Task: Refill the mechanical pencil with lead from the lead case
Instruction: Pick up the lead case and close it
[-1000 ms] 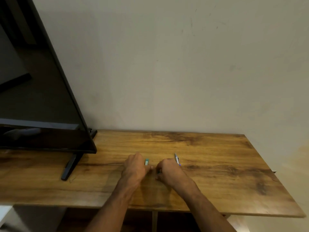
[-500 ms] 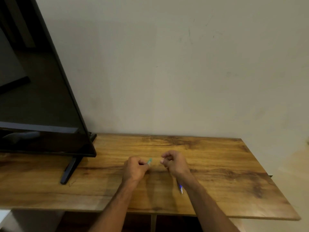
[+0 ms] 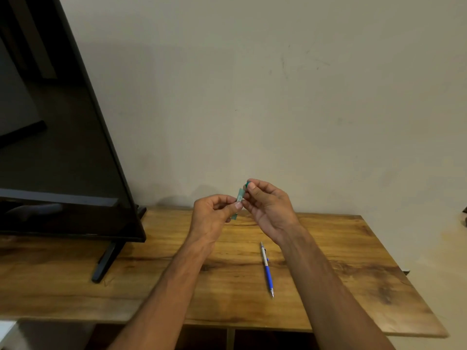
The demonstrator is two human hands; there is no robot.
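- I see my left hand pinching the green lead case, raised above the table.
- My right hand grips the case's cap end.
- The pencil lies on the table, below both hands, untouched.

A wooden table with a dark grain pattern stands against a plain beige wall. On its left part stands a black television, switched off, on a thin black foot.
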